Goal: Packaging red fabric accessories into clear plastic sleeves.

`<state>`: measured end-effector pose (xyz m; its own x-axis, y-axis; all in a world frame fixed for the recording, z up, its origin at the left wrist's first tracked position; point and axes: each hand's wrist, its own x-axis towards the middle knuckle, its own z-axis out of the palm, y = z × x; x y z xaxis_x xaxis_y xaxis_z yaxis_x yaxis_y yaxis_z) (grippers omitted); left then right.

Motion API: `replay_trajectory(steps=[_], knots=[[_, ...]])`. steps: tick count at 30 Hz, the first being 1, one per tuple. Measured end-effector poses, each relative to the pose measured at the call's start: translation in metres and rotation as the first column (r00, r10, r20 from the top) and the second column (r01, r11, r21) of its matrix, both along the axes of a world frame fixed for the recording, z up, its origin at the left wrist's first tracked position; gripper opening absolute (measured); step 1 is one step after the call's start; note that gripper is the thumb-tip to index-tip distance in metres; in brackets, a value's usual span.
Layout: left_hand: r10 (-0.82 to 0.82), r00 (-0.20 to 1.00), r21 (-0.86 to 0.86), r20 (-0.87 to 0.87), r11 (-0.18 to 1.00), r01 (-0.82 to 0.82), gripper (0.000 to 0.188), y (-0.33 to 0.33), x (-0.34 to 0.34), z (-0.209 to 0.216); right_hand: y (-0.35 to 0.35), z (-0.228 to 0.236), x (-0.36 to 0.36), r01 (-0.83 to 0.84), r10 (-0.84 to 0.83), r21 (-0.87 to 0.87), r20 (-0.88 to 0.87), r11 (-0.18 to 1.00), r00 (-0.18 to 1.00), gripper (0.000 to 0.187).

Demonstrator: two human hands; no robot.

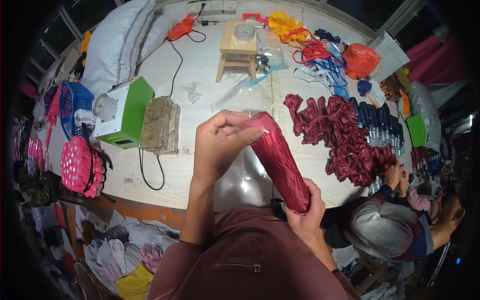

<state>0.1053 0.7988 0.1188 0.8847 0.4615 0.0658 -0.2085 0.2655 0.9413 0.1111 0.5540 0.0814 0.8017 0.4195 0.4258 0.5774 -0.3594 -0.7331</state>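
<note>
A dark red folded umbrella [281,165] in a crinkled fabric sleeve slants across in front of my body. My right hand [307,212] wraps around its lower end. At the upper end my left hand [227,140] is closed, thumb against the fingers, pinching thin clear plastic [245,121] that lies over or beside the tip. How far this plastic covers the umbrella I cannot tell. Beneath and beyond my hands, flat clear plastic bags [245,95] lie on the white table [200,65].
Dark red folded umbrellas [325,120] are piled at right, near navy ones [377,120]. A co-worker's hands [395,177] work at the right edge. A wooden stool [237,42] bears a tape roll [245,32]. Left stand a green-and-white machine [125,112], a brick [157,125] and pink dotted bundle [80,167].
</note>
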Motion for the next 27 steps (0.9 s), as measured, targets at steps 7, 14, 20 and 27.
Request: replay_trajectory(steps=[7, 14, 20, 27], knots=[[-0.205, 0.977, -0.277, 0.055, 0.937, 0.212, 0.058, -0.016, 0.003, -0.002, 0.003, 0.009, 0.003, -0.02, 0.018, -0.018, -0.095, 1.0, 0.995, 0.059], [-0.295, 0.934, -0.175, 0.2, 0.927, 0.331, 0.06, -0.052, -0.01, -0.048, 0.005, 0.009, 0.007, -0.026, 0.011, -0.07, -0.205, 0.997, 0.979, 0.061], [0.003, 0.998, -0.502, 0.069, 0.864, 0.032, 0.044, -0.058, -0.003, -0.032, 0.002, 0.022, 0.006, -0.13, 0.59, 0.597, -0.69, 0.791, 0.419, 0.068], [-0.094, 0.99, -0.412, -0.107, 0.91, 0.042, 0.036, -0.074, -0.024, -0.032, 0.002, 0.005, 0.014, -0.079, 0.533, 0.554, -0.739, 0.829, 0.413, 0.069]])
